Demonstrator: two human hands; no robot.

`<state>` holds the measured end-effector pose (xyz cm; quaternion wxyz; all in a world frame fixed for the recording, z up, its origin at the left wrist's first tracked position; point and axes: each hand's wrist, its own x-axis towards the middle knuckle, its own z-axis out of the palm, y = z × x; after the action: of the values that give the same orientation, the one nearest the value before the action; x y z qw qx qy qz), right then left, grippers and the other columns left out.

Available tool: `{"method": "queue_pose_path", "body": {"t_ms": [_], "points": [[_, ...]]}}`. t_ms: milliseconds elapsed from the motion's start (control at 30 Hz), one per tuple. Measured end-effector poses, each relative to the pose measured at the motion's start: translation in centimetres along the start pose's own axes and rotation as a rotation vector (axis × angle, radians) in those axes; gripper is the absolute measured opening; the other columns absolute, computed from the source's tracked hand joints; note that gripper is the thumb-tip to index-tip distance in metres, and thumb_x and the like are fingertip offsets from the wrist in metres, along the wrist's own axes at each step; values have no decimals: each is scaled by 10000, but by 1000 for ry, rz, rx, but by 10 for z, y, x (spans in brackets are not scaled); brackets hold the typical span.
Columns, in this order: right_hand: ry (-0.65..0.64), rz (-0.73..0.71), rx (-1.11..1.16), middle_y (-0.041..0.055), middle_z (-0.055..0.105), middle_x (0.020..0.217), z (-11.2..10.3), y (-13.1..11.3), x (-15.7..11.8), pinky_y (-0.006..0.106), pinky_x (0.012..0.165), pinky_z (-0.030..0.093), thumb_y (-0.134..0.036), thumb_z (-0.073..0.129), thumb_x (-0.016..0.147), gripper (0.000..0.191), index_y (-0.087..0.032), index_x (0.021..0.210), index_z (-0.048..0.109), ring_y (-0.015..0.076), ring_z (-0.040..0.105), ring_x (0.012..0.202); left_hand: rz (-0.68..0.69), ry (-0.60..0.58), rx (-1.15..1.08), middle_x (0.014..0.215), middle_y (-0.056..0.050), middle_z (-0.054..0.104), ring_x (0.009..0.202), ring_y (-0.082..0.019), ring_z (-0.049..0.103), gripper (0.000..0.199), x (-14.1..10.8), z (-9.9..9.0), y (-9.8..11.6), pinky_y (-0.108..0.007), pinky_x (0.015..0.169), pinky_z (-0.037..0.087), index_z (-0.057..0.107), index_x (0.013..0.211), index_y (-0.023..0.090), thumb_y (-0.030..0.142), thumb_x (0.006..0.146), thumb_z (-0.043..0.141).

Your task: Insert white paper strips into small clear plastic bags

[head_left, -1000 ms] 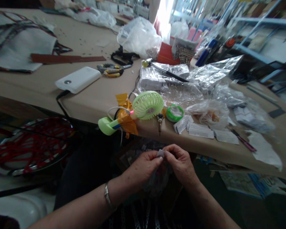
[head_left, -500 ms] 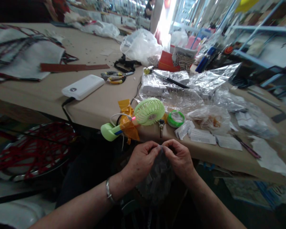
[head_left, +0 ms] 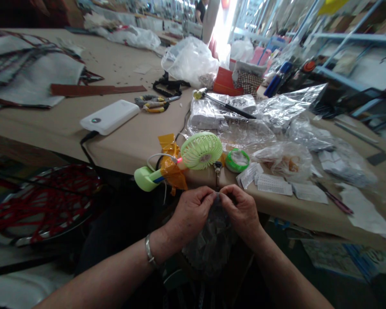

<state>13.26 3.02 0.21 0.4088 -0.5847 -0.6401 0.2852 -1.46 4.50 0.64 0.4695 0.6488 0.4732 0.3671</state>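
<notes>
My left hand (head_left: 193,214) and my right hand (head_left: 241,210) meet fingertip to fingertip just off the table's front edge. Each is closed in a pinch. Between the fingertips a small pale bit shows, too small to name. Below the hands, in the dark over my lap, lies a heap of greyish translucent pieces (head_left: 209,244), partly hidden by my hands. Just beyond the fingertips a small metal fitting (head_left: 217,171) stands at the table edge. Left of it a light green fan (head_left: 202,150) is fixed with orange tape (head_left: 173,171); right of it sits a green-rimmed round container (head_left: 237,160).
Paper labels (head_left: 273,184) and pink-handled scissors (head_left: 336,199) lie to the right. Behind are plastic-wrapped packs with a hammer (head_left: 228,105) on top. A white power bank (head_left: 111,116) and pliers (head_left: 152,104) lie to the left. A red-laced round frame (head_left: 45,201) stands below.
My two hands have shifted up very slightly, still pinched together. The camera view has moved a little; the things on the table stay put.
</notes>
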Motion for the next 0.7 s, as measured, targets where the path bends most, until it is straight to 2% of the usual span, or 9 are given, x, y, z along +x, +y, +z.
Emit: {"method": "queue_pose_path", "body": {"t_ms": [333,567,700], "points": [[0,-17,6,-26,549,670,0,1,2,208,613,403,-230,510,817,92,-188,750,558,107,512,629,2,4,17,635,16,576,618,-107,498,237,4,2,-2,-200,576,370,625,700,154,260,832,460],[54,-20,5,-31,534,648,2,0,4,206,599,395,-230,516,815,103,-188,726,548,108,500,613,-22,9,-10,624,13,572,610,-110,491,243,8,1,0,-204,568,372,634,691,150,256,821,459],[-1,3,26,-23,557,661,-1,-2,-3,209,597,415,-261,523,827,110,-192,754,567,113,519,615,-56,-17,-50,646,6,591,626,-117,509,244,1,-1,4,-207,579,385,639,707,155,279,823,464]]}}
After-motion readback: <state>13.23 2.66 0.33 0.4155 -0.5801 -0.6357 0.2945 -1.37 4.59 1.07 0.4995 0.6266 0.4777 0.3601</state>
